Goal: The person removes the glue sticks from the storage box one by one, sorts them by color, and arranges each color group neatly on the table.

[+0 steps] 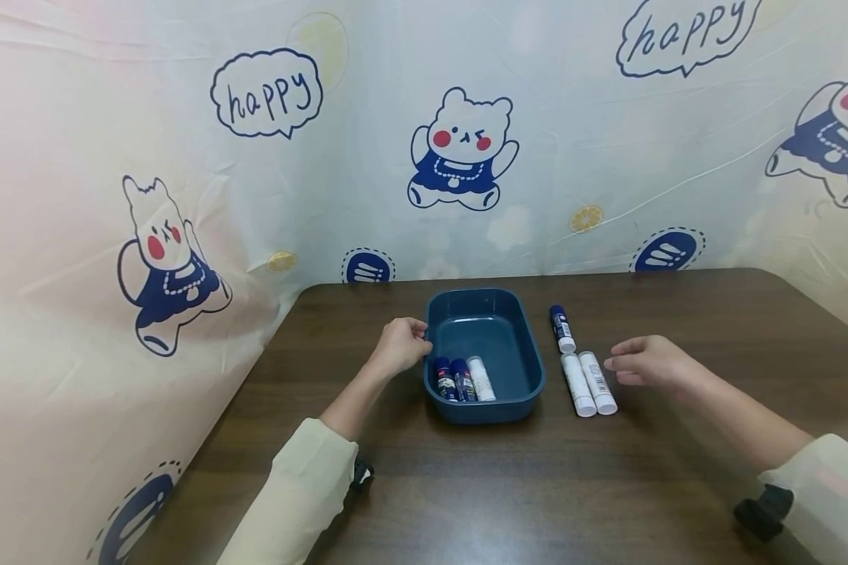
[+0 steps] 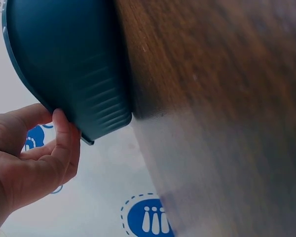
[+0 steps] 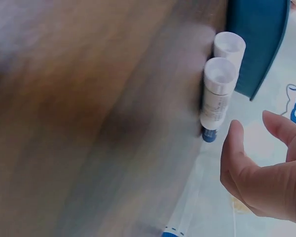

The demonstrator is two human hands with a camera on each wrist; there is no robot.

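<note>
A dark blue plastic bin stands on the table; my left hand pinches its left rim between thumb and fingers. Inside, at the near end, lie two blue glue sticks and a white one. To the bin's right, two white glue sticks lie side by side, and a blue-and-white glue stick lies just beyond them. My right hand hovers at the right of the white pair, holding nothing. In the right wrist view its thumb and fingers are spread apart beside the glue sticks.
The brown wooden table extends around the bin. A pale printed curtain hangs along the table's back and left edges. A black strap is on the right sleeve, and another dark one on the left.
</note>
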